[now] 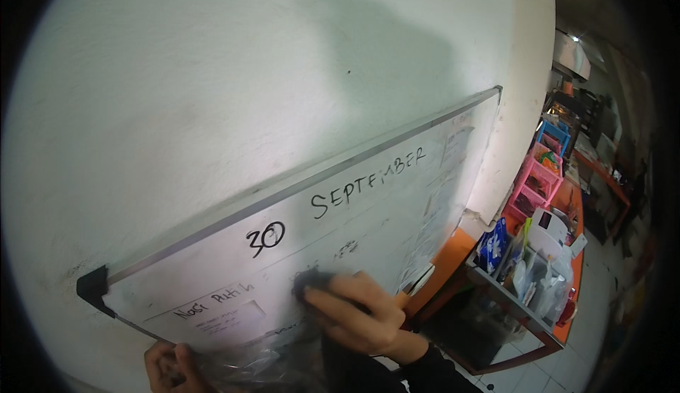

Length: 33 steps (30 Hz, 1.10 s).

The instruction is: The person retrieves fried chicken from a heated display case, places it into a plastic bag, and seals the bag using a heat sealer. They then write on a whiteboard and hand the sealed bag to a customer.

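Observation:
A framed whiteboard (366,217) with black handwriting hangs slanted across the view on a pale wall. My right hand (366,313), blurred, has a dark, soft-looking wad (308,284) between its fingers and presses it to the board's surface. Smudged, partly faded marks lie just above that wad. At the lower left, my left hand (172,369) has its fingers curled around the board's side frame (141,332). Clear plastic (255,364) lies over the lower board between my hands. Small papers (231,318) are stuck on the board, and its bottom is out of view.
Right of the board stands an orange counter (451,255). Beyond it are a metal-framed stand (515,308) with plastic bags (547,286), a white device (547,231), and pink baskets (536,180) below a blue basket (552,135). The floor is white tile (523,366).

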{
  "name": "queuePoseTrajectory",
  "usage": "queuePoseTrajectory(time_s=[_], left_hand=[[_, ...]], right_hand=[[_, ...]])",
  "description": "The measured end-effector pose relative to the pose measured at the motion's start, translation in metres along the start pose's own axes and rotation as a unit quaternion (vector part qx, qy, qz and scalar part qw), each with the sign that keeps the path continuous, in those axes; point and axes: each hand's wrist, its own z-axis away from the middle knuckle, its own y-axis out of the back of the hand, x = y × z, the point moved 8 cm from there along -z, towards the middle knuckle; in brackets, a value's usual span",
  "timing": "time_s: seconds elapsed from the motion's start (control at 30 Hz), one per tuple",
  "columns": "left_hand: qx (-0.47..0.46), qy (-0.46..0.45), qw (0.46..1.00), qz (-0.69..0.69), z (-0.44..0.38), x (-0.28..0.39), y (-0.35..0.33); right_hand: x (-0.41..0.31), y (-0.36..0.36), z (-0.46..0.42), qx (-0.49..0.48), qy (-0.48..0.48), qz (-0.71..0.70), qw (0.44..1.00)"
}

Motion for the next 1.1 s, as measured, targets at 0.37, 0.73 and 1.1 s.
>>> queuePoseTrajectory(time_s=[0.37, 0.73, 1.1], left_hand=[[-0.029, 0.022, 0.999, -0.019, 0.001, -0.006, 0.001], [-0.051, 0.03, 0.998, -0.003, 0.006, -0.003, -0.01], [-0.046, -0.019, 0.999, -0.013, 0.004, -0.007, -0.004]], right_hand=[[0.006, 0.005, 0.0, 0.079, -0.047, 0.049, 0.995], [-0.01, -0.011, 0.011, 0.052, -0.021, -0.028, 0.998], [0.008, -0.012, 0.03, -0.053, -0.102, -0.232, 0.966]])
